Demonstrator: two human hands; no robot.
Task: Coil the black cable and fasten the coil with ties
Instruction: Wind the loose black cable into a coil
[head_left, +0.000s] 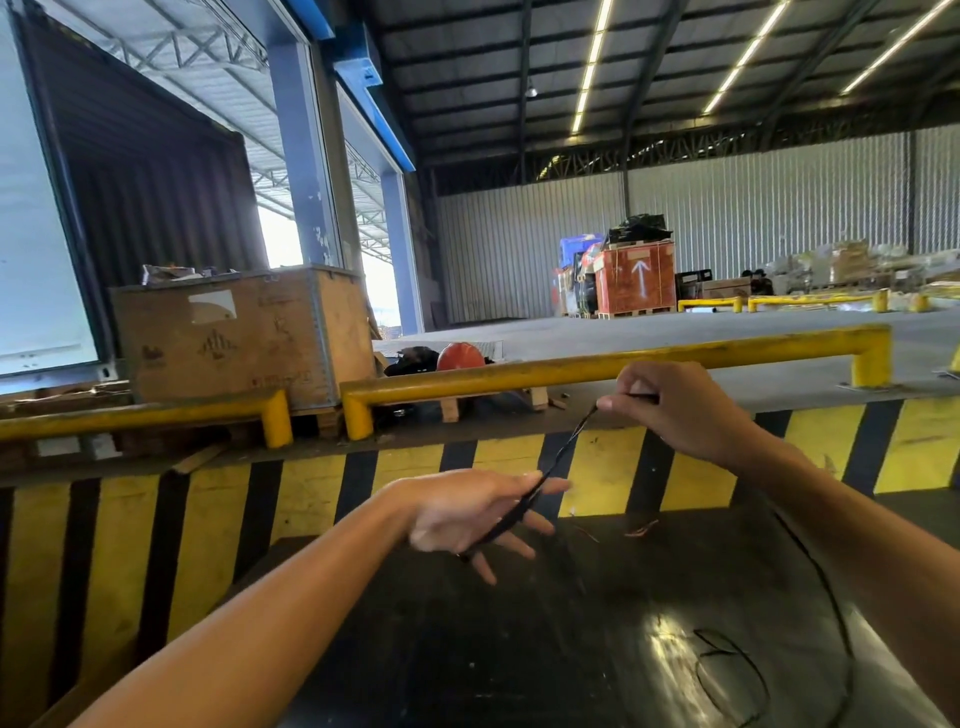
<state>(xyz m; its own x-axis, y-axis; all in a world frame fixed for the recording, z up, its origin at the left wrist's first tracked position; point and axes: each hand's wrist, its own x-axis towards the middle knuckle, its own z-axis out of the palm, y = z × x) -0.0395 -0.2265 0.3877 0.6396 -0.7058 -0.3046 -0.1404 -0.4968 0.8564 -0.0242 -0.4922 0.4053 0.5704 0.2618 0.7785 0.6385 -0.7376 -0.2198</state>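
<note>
Between both hands, over a dark glossy tabletop (519, 649): black cable (563, 452), stretched taut on a slant. Head view only. Left hand (467, 512) low, palm up, fingers spread wide, a few strands of cable bunched across the palm and seemingly pinned there by the thumb. Right hand (670, 402) higher and farther out, closed tight, thumb and forefinger pinching the cable's upper end. Below the right forearm, more thin cable trailing loose down over the tabletop, one slack loop (727, 675) lying flat close to the near edge. Just beyond the left fingertips, a short reddish wire (641, 530), possibly a tie, untouched. Past the right hand, a yellow rail (571, 366) on a striped dock edge.

Judged step: winding, coil only begun, plenty of slack left. Next move likely calls for bringing the pinched length round onto the left palm, keeping turns even, drawing up the trailing slack without snagging. Fastening not yet due.
</note>
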